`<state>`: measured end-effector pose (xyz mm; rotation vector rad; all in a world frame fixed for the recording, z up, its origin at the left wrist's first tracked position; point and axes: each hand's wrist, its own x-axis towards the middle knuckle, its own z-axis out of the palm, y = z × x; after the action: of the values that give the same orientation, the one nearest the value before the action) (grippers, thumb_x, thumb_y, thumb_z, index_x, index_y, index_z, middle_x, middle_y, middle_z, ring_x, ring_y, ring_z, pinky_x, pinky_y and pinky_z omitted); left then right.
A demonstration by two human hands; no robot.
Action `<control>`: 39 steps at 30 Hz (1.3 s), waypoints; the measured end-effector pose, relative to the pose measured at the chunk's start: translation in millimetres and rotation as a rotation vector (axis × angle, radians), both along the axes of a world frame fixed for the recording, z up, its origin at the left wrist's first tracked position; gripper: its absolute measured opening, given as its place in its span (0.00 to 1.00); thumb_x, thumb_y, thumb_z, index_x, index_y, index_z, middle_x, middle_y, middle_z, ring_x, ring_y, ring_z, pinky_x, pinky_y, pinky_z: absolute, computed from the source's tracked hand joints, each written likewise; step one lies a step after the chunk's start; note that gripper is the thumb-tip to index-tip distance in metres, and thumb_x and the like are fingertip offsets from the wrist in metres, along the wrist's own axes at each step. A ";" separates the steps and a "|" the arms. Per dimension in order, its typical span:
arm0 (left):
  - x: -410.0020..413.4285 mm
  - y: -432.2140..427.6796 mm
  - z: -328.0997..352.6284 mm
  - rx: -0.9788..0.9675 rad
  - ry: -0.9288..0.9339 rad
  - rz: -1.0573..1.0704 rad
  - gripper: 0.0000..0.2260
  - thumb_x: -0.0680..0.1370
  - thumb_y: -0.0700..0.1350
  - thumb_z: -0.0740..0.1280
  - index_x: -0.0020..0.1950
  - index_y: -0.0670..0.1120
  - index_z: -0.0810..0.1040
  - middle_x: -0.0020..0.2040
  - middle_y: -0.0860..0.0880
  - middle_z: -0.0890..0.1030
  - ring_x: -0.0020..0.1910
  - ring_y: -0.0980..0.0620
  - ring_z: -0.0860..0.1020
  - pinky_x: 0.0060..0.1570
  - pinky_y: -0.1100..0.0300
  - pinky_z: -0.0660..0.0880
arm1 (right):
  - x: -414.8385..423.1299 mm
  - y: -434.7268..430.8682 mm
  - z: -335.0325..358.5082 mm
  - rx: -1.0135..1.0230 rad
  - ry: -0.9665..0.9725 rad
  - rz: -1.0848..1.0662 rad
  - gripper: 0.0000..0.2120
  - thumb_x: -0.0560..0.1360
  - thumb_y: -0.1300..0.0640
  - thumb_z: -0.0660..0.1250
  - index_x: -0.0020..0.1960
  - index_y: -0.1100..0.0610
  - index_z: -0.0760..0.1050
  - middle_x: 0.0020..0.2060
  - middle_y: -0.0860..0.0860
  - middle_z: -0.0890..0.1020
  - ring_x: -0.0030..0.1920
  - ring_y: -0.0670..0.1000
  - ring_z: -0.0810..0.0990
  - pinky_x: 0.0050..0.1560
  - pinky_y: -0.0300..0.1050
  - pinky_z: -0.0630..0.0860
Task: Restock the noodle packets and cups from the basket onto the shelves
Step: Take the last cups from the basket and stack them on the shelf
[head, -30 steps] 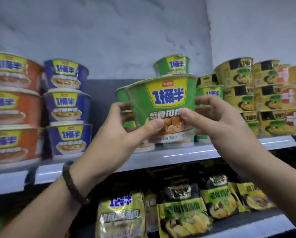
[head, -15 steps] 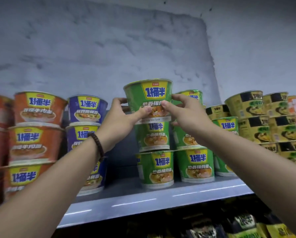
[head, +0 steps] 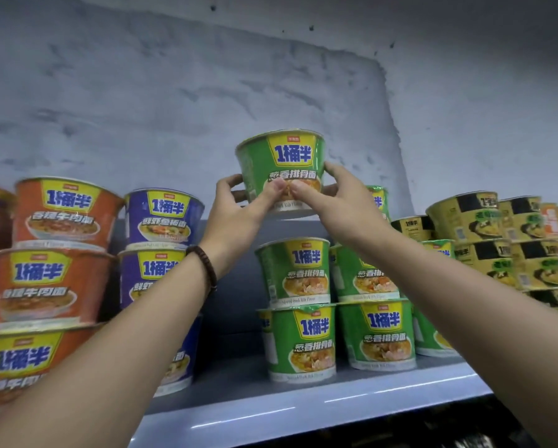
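Your left hand (head: 238, 211) and right hand (head: 331, 202) grip green cup (head: 282, 169) from both sides, thumbs pressed on front label. Cup held upright in air, above green stack (head: 295, 305), gap between. Stack stands on shelf (head: 303, 409). Purple cups (head: 162, 218) left of stack, orange cups (head: 61, 215) further left, yellow cups (head: 465, 218) right of it.

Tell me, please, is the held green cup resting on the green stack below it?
Apart: the head view shows grey wall between the held green cup and the green stack.
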<state>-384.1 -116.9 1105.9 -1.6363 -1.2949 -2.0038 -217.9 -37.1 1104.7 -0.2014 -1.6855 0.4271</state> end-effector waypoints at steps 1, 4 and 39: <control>-3.3 3.3 5.1 0.006 -0.011 -0.005 0.41 0.70 0.70 0.76 0.75 0.49 0.69 0.66 0.52 0.81 0.63 0.55 0.81 0.65 0.53 0.78 | -4.2 0.1 3.8 -0.002 -0.015 -0.026 0.24 0.79 0.35 0.72 0.71 0.44 0.74 0.54 0.43 0.84 0.56 0.48 0.84 0.58 0.53 0.82; -11.7 15.6 10.1 -0.013 -0.005 -0.026 0.36 0.74 0.68 0.73 0.75 0.50 0.71 0.66 0.53 0.83 0.60 0.59 0.81 0.61 0.59 0.78 | -19.2 6.0 8.2 -0.047 -0.071 -0.101 0.27 0.80 0.34 0.70 0.72 0.50 0.73 0.58 0.47 0.82 0.58 0.50 0.82 0.54 0.49 0.77; -12.0 57.5 -36.5 -0.165 -0.132 -0.203 0.45 0.72 0.68 0.75 0.81 0.55 0.59 0.68 0.52 0.82 0.59 0.51 0.86 0.60 0.48 0.83 | -11.7 11.2 -14.2 -0.130 -0.277 -0.187 0.14 0.83 0.41 0.70 0.51 0.51 0.75 0.48 0.51 0.84 0.43 0.50 0.81 0.42 0.46 0.81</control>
<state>-396.1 -59.4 1069.3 -1.8016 -1.4248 -2.2077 -229.6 -25.9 1090.5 -0.5301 -1.8906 0.3812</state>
